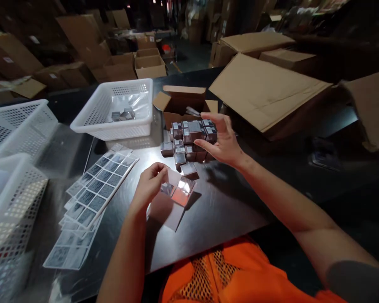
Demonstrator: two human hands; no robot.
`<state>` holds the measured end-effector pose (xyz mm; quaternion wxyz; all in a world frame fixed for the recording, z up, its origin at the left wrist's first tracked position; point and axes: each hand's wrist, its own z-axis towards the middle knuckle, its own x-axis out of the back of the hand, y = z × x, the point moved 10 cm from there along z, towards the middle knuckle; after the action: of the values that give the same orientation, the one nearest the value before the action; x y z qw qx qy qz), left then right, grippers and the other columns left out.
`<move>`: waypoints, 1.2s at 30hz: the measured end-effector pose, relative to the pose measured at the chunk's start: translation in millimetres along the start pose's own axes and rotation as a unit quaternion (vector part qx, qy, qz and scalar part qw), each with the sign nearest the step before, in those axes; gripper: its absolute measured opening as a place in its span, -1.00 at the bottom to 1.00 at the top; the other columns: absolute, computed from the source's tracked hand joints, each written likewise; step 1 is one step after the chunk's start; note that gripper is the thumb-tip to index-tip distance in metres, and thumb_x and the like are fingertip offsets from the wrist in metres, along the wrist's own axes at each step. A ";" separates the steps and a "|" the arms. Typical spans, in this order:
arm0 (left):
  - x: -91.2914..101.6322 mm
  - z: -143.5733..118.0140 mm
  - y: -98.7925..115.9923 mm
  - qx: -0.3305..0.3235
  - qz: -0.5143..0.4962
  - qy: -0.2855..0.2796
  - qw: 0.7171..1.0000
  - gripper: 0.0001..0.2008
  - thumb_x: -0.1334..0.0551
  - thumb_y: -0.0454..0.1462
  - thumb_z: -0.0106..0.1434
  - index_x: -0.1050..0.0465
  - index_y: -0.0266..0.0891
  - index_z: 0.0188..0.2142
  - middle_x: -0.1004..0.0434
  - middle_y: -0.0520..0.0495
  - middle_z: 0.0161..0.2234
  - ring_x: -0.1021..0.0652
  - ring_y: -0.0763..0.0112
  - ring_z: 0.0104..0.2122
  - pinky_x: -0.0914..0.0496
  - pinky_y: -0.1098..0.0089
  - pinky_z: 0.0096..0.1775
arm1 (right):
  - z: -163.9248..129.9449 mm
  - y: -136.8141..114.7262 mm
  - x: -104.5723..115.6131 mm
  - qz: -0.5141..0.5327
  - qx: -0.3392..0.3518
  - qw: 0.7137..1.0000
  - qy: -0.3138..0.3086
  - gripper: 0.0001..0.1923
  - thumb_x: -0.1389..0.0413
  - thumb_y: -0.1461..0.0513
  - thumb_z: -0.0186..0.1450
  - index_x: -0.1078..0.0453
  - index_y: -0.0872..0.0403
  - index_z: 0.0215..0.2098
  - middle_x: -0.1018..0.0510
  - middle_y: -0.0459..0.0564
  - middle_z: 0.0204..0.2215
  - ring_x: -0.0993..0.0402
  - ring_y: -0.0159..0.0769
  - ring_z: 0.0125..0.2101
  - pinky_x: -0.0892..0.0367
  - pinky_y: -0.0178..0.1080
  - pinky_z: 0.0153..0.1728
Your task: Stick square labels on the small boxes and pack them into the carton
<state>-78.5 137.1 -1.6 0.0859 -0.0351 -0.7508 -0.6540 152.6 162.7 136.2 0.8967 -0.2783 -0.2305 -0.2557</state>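
My left hand [150,183] holds a clear plastic bag [173,202] with a small shiny box inside its top end, low over the dark table [227,210]. My right hand [222,141] hovers with fingers spread against the right side of a pile of small silver boxes [189,141] stacked in the middle of the table. It grips nothing that I can see. One loose box [189,169] lies just in front of the pile, between the two hands.
Sheets of printed labels [99,189] lie fanned out at the left. A white basket [115,109] holding bagged boxes stands behind them, more white baskets [12,198] at the far left. An open carton [183,103] sits behind the pile, flattened cardboard [265,88] to the right.
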 end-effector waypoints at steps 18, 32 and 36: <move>-35.8 -41.7 60.9 -0.383 0.207 -0.005 0.900 -0.41 -0.50 -0.11 0.21 -0.45 -0.13 0.19 -0.65 -0.14 0.04 -0.65 0.22 -0.06 -0.52 0.33 -0.09 | -63.1 -35.3 -39.6 0.193 0.095 0.974 -0.070 0.03 -0.30 0.30 0.20 0.14 -0.22 0.47 -0.39 0.12 0.17 -0.43 0.04 0.17 -0.41 0.26 0.17; -54.9 -47.3 54.6 -0.366 0.228 -0.044 0.901 -0.52 -0.46 -0.18 0.25 -0.53 -0.09 0.15 -0.64 -0.13 0.08 -0.65 0.20 0.01 -0.54 0.28 0.02 | -90.2 16.2 -40.2 0.457 -0.386 0.790 -0.136 -0.71 -0.48 0.09 0.17 -0.55 0.05 -0.31 -0.61 -0.09 -0.40 -0.56 -0.35 -0.38 -0.50 -0.29 -0.28; -52.9 -36.8 43.7 -0.243 0.161 -0.066 0.954 -0.49 -0.55 -0.20 0.09 -0.62 -0.12 0.05 -0.70 -0.09 -0.06 -0.66 0.23 -0.16 -0.54 0.33 -0.12 | -92.6 21.9 -41.6 0.476 -0.404 0.765 -0.159 -0.52 -0.48 0.13 0.17 -0.45 0.01 -0.02 -0.56 -0.17 -0.44 -0.51 -0.41 -0.45 -0.46 -0.33 -0.36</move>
<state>-16.2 110.2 36.6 0.1294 -0.2187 -0.5576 -0.7902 158.9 135.0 36.3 0.6585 -0.7254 -0.0834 0.1822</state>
